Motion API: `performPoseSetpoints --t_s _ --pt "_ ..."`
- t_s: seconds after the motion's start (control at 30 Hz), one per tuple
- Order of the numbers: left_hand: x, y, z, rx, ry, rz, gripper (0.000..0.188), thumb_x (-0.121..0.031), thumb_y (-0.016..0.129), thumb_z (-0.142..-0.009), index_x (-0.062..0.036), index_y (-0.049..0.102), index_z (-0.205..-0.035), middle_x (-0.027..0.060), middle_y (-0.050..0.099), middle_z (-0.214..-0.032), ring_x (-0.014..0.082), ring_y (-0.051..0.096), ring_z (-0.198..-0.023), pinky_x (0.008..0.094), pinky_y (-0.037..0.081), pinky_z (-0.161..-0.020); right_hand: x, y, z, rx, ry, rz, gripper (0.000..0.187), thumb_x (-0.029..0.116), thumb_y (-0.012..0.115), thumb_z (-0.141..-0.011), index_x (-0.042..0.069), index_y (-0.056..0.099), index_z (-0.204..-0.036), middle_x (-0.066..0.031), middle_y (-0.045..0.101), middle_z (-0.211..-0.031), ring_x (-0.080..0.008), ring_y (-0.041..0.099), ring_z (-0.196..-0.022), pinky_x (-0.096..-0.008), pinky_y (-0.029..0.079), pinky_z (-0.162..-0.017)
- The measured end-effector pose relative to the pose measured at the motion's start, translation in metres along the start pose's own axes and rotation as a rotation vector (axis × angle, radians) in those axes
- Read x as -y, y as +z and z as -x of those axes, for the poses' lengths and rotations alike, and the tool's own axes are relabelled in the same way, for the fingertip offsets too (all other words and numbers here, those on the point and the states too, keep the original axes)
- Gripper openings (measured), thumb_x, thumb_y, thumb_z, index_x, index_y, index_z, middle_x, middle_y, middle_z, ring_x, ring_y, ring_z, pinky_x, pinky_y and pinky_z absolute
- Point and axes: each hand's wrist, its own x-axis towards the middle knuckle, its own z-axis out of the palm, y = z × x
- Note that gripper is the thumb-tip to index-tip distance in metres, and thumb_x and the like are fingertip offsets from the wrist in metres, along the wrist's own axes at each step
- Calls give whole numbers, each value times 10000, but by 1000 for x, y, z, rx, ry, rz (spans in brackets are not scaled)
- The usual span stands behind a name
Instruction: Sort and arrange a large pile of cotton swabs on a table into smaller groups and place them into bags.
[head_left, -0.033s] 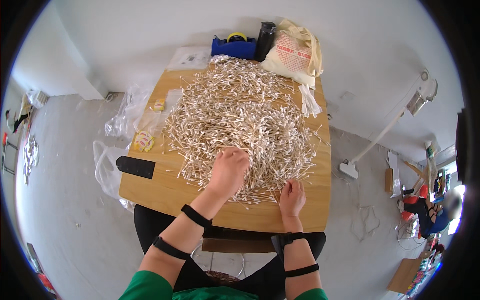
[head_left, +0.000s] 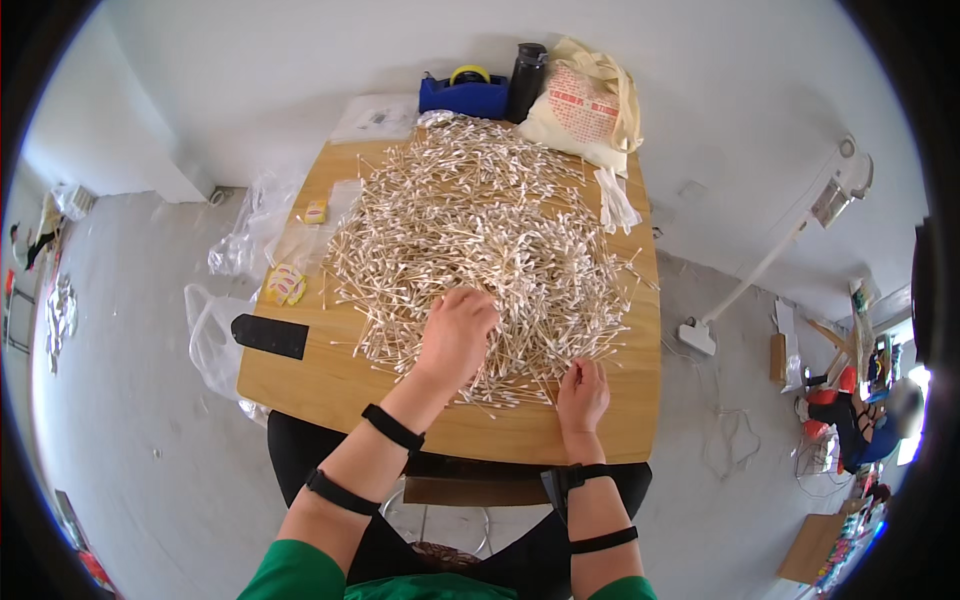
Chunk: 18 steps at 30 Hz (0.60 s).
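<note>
Head view: a big heap of cotton swabs (head_left: 480, 240) covers the wooden table (head_left: 310, 385). The left hand (head_left: 457, 335) rests spread, palm down, on the near edge. The right hand (head_left: 583, 393) pinches a few swabs. They look light, thin and bendable, best taken mid-stick.

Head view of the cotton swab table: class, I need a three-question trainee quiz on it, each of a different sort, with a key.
1. True or false: the left hand rests on the pile of cotton swabs.
2. The right hand is at which edge of the pile? A) far B) near C) left
3. Fill in: the flat black object lies near the wooden table's ____ edge.

Key: 1 true. 2 B. 3 left.
</note>
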Motion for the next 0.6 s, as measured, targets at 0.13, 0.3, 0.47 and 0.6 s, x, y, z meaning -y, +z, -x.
performPoseSetpoints --t_s 0.13,0.3,0.47,0.6 --pt "-5 9 -36 73 -127 -50 520 -79 653 -811 -153 541 -1313 142 415 -1436 356 408 -1315 509 378 -1050 -2 -2 -1 -34 -31 -5 29 101 615 -878 78 631 -870 -90 590 -773 -288 590 -672 -390 481 -602" --pt "-1 19 -61 231 -274 -98 774 -215 780 -772 -222 409 -1452 177 291 -1524 402 300 -1398 558 333 -1085 -5 -5 -4 -56 109 -207 41 85 632 -881 71 614 -847 -87 561 -750 -272 566 -659 -370 470 -592" --pt "9 6 -64 262 -303 -43 690 -178 788 -746 -185 482 -1365 187 411 -1423 393 406 -1320 496 426 -1025 -51 -25 -77 -81 -7 51 30 79 619 -888 60 620 -910 -105 601 -835 -283 588 -814 -398 479 -729" --pt "16 -3 -68 289 -275 46 617 -122 769 -726 -151 515 -1287 174 498 -1299 388 503 -1202 476 502 -923 -96 -15 -148 -57 -98 219 278 167 580 -920 84 581 -1184 -146 567 -1244 -326 495 -1212 -438 397 -1013"
